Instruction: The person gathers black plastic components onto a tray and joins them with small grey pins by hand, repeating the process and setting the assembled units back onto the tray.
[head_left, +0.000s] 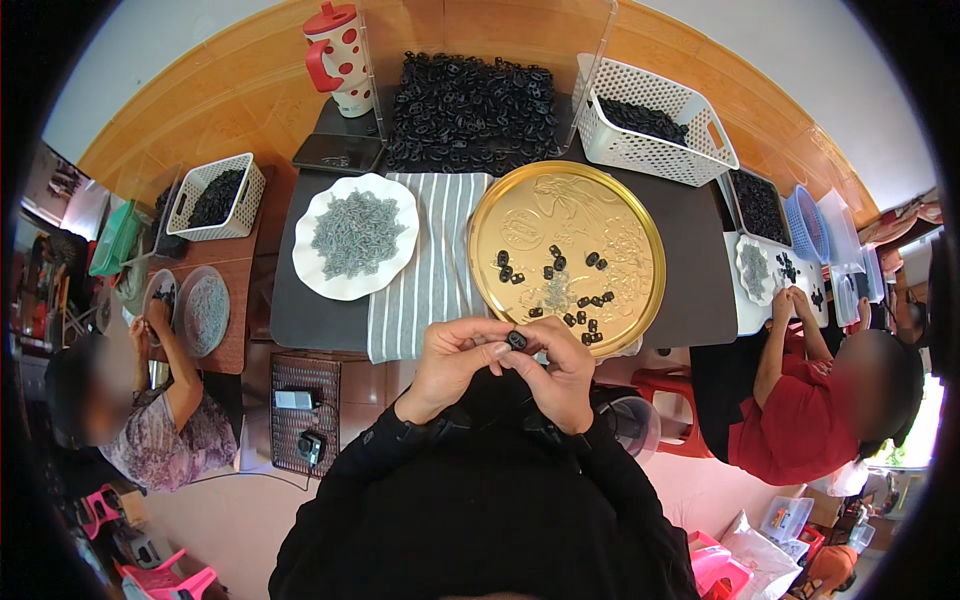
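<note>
- Co-worker (pixel 170 435) at far left, seated apart.
- White scalloped plate (pixel 310 270), piled with grey metal bits (pixel 357 232); plenty seems left.
- Left hand (pixel 448 368), pinching one small black part (pixel 516 340) jointly with the right hand (pixel 562 378), fingertips together, hiding some near edge of the gold tray (pixel 520 228).
- Large black heap (pixel 475 110) farther back; most apparently remains to handle.
- Black pieces (pixel 504 259) scattered on the tray, perhaps already handled.
- White basket (pixel 650 160) holding more black parts.
- Second co-worker (pixel 800 430), red-shirted, far right.
</note>
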